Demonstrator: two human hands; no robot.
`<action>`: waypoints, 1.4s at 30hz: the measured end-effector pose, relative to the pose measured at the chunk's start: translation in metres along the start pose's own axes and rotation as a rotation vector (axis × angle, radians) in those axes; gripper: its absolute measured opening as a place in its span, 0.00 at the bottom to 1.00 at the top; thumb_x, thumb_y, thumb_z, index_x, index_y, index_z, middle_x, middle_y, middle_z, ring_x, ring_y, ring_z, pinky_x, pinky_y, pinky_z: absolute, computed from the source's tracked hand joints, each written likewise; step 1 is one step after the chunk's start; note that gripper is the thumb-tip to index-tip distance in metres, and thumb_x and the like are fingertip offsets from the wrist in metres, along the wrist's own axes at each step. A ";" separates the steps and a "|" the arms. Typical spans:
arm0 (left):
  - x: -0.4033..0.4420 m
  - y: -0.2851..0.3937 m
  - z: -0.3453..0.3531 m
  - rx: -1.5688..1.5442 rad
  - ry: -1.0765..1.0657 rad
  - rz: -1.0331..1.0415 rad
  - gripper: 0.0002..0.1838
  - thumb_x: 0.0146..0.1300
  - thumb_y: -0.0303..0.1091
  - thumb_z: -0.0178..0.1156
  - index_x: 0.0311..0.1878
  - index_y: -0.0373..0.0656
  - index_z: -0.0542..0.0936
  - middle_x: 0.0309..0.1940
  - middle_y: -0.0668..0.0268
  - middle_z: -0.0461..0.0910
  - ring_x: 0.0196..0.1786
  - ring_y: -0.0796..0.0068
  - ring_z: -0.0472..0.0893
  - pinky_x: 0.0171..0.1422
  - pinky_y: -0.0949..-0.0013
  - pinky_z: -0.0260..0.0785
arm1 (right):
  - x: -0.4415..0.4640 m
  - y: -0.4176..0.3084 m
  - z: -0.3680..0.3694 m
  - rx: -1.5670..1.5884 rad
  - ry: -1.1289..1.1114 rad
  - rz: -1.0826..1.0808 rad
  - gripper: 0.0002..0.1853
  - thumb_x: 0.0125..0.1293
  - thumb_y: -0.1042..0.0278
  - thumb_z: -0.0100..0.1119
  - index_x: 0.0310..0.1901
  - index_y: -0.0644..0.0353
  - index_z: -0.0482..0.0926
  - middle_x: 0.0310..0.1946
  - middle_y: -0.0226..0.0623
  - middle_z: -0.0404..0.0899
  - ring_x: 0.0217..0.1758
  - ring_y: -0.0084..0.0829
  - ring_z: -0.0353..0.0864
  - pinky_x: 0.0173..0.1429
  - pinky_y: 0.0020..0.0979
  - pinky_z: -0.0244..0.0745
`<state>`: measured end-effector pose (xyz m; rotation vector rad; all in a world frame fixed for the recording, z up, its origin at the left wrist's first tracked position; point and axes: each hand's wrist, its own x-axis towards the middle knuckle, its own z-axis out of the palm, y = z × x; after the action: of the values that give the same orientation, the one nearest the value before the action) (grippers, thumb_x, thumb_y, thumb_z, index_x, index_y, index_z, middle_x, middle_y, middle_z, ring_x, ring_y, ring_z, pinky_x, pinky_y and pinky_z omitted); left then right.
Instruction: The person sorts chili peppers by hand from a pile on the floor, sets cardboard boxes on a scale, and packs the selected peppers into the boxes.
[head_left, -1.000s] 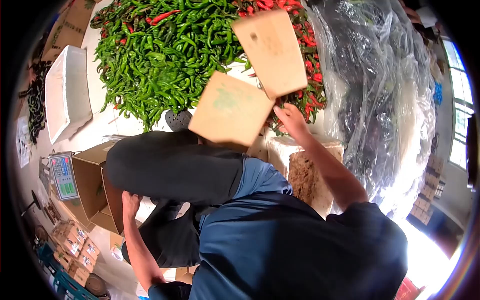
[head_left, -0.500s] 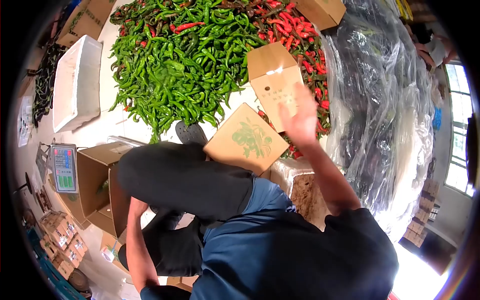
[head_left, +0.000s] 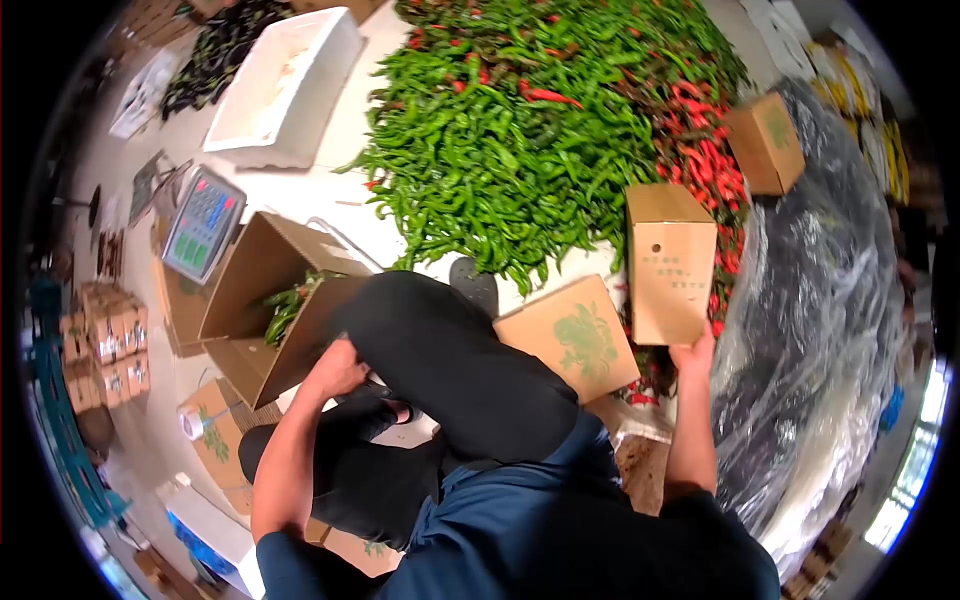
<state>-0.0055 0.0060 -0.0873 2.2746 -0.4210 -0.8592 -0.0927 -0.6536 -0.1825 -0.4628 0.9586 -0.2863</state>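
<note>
My right hand [head_left: 693, 352] is at the lower right corner of an upright cardboard box [head_left: 672, 275], its fingers partly hidden behind it. Beside that box a second box with a green printed plant [head_left: 573, 338] lies against my knee. On the other side, my left hand [head_left: 338, 368] is closed near the edge of an open carton [head_left: 290, 330], which has green peppers [head_left: 288, 308] inside. What the left fingers hold, if anything, cannot be made out. A big pile of green peppers [head_left: 500, 150] spreads ahead, with red peppers [head_left: 705, 160] along its right side.
A white foam box [head_left: 285, 90] stands at the upper left, with a scale [head_left: 203, 225] below it. Clear plastic sheeting [head_left: 815, 330] covers a heap on the right. Another small carton [head_left: 765, 145] rests by the red peppers. A tape roll [head_left: 192, 422] lies at the lower left.
The view has swung left. My right hand has come down from above the upright box to its lower corner. My left hand stays by the open carton.
</note>
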 end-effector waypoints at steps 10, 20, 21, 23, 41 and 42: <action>-0.002 0.038 -0.011 0.224 0.069 0.130 0.09 0.59 0.31 0.61 0.42 0.40 0.82 0.39 0.51 0.81 0.45 0.48 0.81 0.51 0.52 0.75 | -0.168 0.068 0.304 -0.984 -0.768 -0.564 0.23 0.67 0.70 0.63 0.61 0.71 0.74 0.53 0.40 0.82 0.52 0.29 0.83 0.60 0.30 0.76; -0.024 0.040 -0.022 0.190 0.181 0.154 0.13 0.53 0.34 0.67 0.39 0.39 0.78 0.33 0.55 0.80 0.41 0.50 0.82 0.48 0.54 0.74 | -0.094 0.399 0.514 -1.951 -1.049 -1.349 0.15 0.62 0.61 0.57 0.36 0.68 0.76 0.32 0.59 0.83 0.38 0.57 0.85 0.46 0.53 0.79; -0.028 0.040 -0.026 0.223 0.140 0.132 0.13 0.57 0.35 0.64 0.43 0.40 0.78 0.37 0.55 0.80 0.44 0.54 0.82 0.49 0.57 0.74 | -0.088 0.416 0.526 -1.947 -1.002 -1.406 0.14 0.61 0.62 0.57 0.36 0.69 0.77 0.31 0.59 0.83 0.36 0.56 0.86 0.45 0.53 0.79; -0.033 0.038 -0.025 0.278 0.079 0.097 0.14 0.60 0.36 0.61 0.47 0.41 0.78 0.42 0.57 0.80 0.47 0.57 0.81 0.52 0.59 0.72 | -0.074 0.443 0.540 -1.925 -0.960 -1.498 0.15 0.62 0.62 0.58 0.38 0.69 0.76 0.31 0.55 0.85 0.34 0.55 0.86 0.44 0.53 0.80; -0.070 0.052 -0.060 0.191 0.147 0.233 0.26 0.61 0.34 0.57 0.63 0.35 0.74 0.57 0.50 0.78 0.58 0.54 0.79 0.59 0.56 0.73 | 0.006 0.534 0.466 -1.394 -1.368 -1.398 0.05 0.65 0.68 0.59 0.32 0.57 0.78 0.25 0.44 0.81 0.27 0.46 0.83 0.33 0.45 0.78; -0.074 0.059 -0.054 0.209 0.159 0.157 0.28 0.63 0.33 0.52 0.67 0.36 0.71 0.59 0.50 0.76 0.60 0.53 0.76 0.67 0.56 0.69 | 0.017 0.532 0.441 -1.650 -1.391 -1.297 0.06 0.64 0.67 0.58 0.31 0.58 0.78 0.27 0.44 0.81 0.29 0.47 0.84 0.36 0.47 0.79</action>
<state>-0.0266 0.0250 0.0183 2.4403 -0.6316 -0.5732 0.3016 -0.0892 -0.2447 -2.3759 -0.8811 -0.1588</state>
